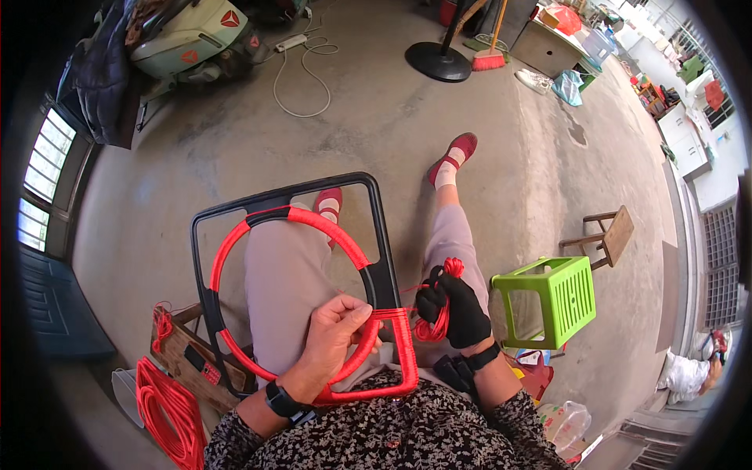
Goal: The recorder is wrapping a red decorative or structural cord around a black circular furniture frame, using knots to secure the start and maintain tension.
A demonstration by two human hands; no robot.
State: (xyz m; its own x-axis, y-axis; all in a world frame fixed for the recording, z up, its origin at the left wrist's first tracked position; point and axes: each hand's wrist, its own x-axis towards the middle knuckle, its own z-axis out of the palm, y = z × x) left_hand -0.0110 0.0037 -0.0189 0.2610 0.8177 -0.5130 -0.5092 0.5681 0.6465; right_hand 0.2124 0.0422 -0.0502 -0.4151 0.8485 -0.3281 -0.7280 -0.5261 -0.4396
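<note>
Squarish black frame w/ rounded corners [383, 283] & inner ring [341, 234], over person's lap. Ring mostly bound in tight red cord [406, 352], black patches btwn; outer frame wrapped only at lower R corner. Bare L hand [338, 330]: thumb & fingers pinched on wrapped part. Black-gloved R hand [460, 312]: curled round looped thin red hank [435, 317].

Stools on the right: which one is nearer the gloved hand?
The green plastic stool is nearer the black-gloved right hand; the brown wooden stool stands farther off, beyond it.
</note>
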